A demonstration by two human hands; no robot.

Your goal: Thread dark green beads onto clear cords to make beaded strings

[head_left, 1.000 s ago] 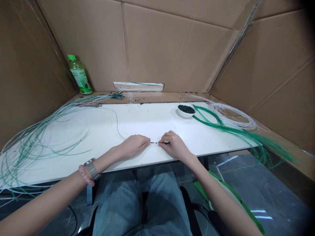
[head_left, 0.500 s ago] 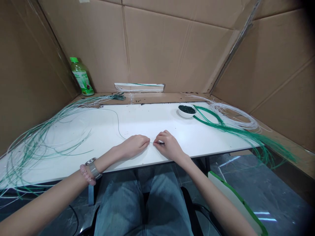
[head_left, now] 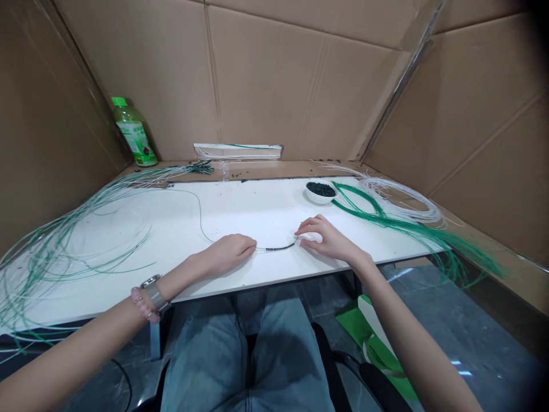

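My left hand (head_left: 235, 250) is closed in a pinch on a thin green cord (head_left: 200, 212), low over the front of the white table. From its fingertips the cord runs right into a curved row of small dark beads (head_left: 281, 248) threaded on it. By the right end of that row is my right hand (head_left: 328, 237), with thumb and forefinger apart. The cord's tip lies close to those fingers. Past my right hand stands a white bowl (head_left: 321, 199) of dark beads (head_left: 321, 189).
Coiled green cords (head_left: 386, 222) and white cords (head_left: 429, 214) lie at right. Loose green and white strands (head_left: 55, 246) spread over the left side. A green bottle (head_left: 134, 137) stands in the back left corner. Cardboard walls (head_left: 266, 80) enclose the table (head_left: 249, 200).
My right hand has moved right, away from my left, and its fingers have parted. The row of beads, mostly hidden in that hand before, now shows between both hands. My left hand keeps its pinch.
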